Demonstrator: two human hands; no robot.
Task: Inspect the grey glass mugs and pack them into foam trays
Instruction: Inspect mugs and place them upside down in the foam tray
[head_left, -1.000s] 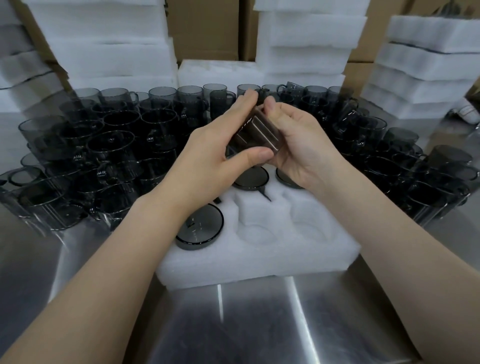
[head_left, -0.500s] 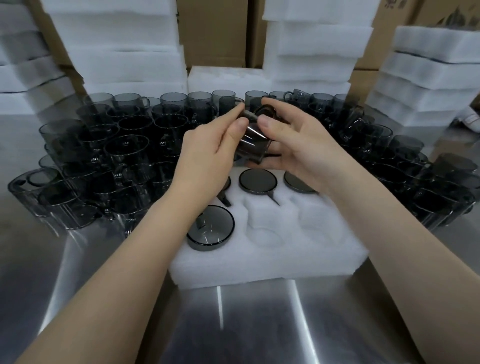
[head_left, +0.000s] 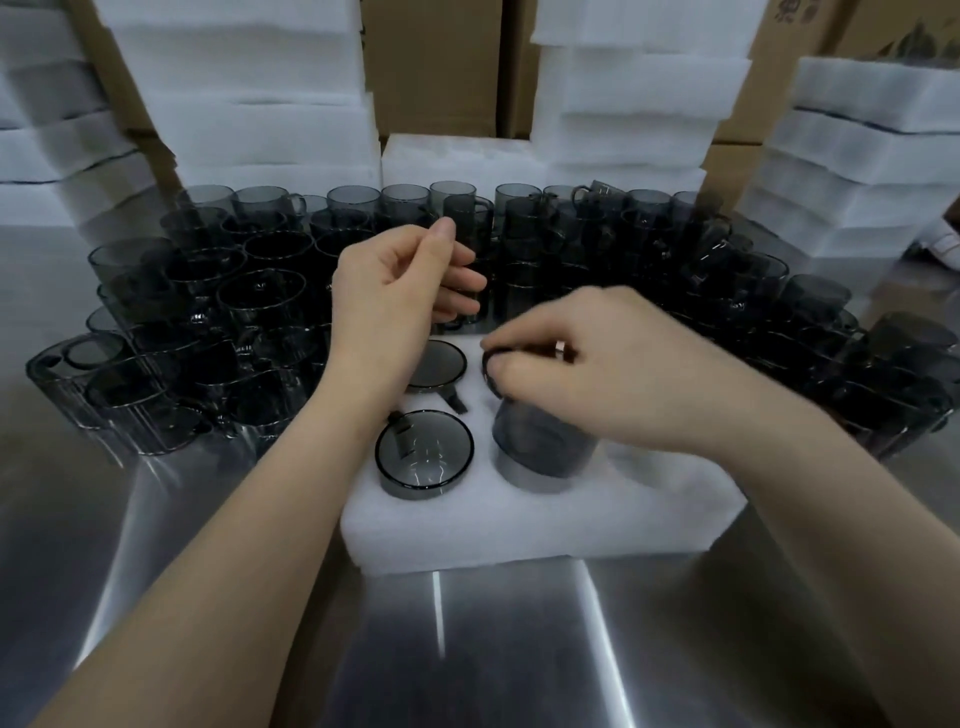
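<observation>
Right hand (head_left: 587, 364) is gripping a grey mug (head_left: 540, 447) by its top edge, holding it in a front pocket of the foam tray (head_left: 519, 530); left hand (head_left: 400, 291) is hovering, fingers loosely curled, holding nothing.

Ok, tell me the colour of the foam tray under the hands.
The moulded foam tray is plain white, clearest in the head view.

Bare forearms (head_left: 249, 545), with a pale ring (head_left: 560, 347) on the right hand (head_left: 613, 379)
</observation>
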